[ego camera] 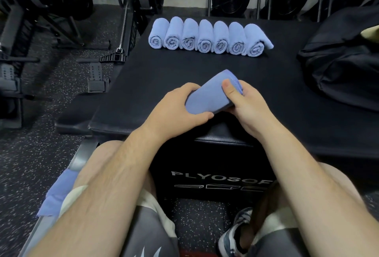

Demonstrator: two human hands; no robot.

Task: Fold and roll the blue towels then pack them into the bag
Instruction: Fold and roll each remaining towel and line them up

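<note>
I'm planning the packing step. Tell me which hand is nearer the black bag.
Right. The right hand grips the rolled towel on the side toward the black bag, which lies at the box's far right; the left hand holds the towel's other end, farther away.

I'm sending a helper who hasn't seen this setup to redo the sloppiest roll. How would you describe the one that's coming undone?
Find the black padded box in front of the seated person; a row of seven rolled blue towels lies along its far edge. Take the rightmost roll, nearest the black bag. Unlike the six tight rolls beside it, a loose flap sticks out to its right.
</note>
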